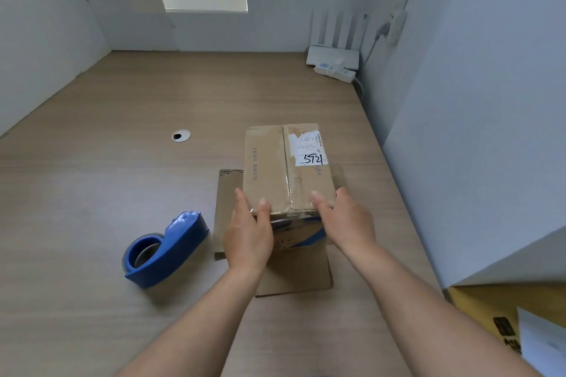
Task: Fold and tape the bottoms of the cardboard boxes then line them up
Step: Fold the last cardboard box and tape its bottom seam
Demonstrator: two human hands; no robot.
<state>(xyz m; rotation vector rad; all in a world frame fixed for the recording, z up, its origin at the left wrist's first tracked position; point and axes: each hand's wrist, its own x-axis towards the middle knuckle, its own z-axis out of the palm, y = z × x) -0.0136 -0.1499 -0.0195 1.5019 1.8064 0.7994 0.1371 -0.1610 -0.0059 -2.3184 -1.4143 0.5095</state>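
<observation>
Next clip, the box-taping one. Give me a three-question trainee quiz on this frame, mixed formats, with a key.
1. True or false: the blue tape dispenser is held in a hand.
2. The left hand and right hand hold the cardboard box at: A its near end; B its far end; C its middle.
3. Short answer: what lies beneath the box on the table?
Key: 1 false, it lies on the table, left of the box. 2 A. 3 flattened cardboard.
</observation>
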